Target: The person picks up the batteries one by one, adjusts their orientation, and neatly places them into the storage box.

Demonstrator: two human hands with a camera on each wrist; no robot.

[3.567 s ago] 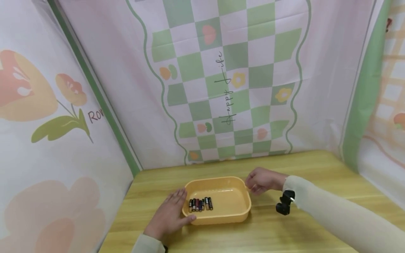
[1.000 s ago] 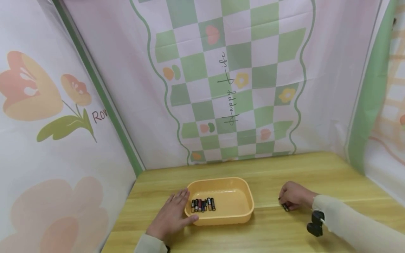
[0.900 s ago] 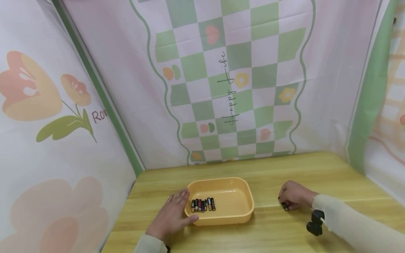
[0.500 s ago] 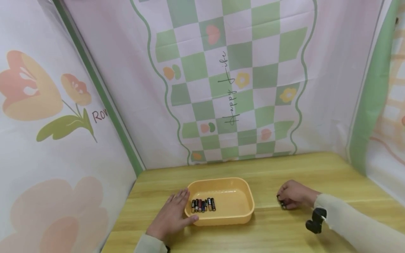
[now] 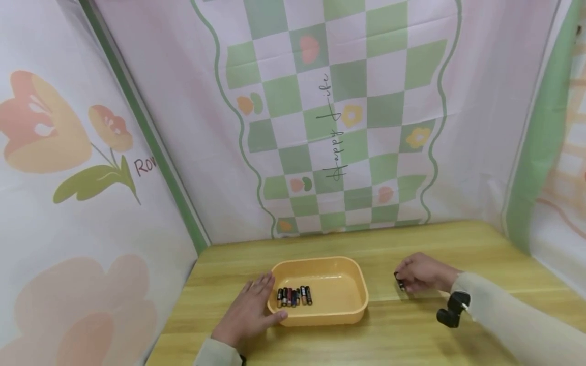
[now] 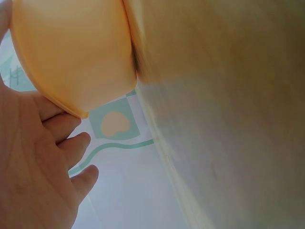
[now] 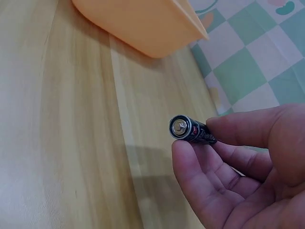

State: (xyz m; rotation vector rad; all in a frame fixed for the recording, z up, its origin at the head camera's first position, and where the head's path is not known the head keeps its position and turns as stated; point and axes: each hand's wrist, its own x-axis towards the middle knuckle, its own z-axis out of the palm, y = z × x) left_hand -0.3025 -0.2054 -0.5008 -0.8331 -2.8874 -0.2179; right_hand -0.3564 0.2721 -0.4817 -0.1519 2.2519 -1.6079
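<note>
A dark AA-type battery [image 5: 400, 282] is pinched between the thumb and fingers of my right hand [image 5: 423, 273], to the right of the tray. In the right wrist view the battery [image 7: 193, 130] points its metal nub end toward the camera. My left hand [image 5: 247, 311] lies against the left end of the yellow plastic tray [image 5: 336, 295], fingers extended and touching its rim. The left wrist view has this hand [image 6: 35, 157] beside the tray wall [image 6: 76, 47]. Several batteries [image 5: 294, 297] lie side by side in a row in the tray's left part.
The wooden table [image 5: 357, 343] carries the tray near its middle. Behind it hangs a green-and-white checked cloth [image 5: 339, 127], with a flower-printed curtain [image 5: 91, 218] at the left. A black wrist camera [image 5: 453, 310] sits on the right sleeve.
From beside the tray's right rim, my right hand went rightward to the table and took hold of a battery. Lately it has risen slightly and shifted left with it. The left hand stays put.
</note>
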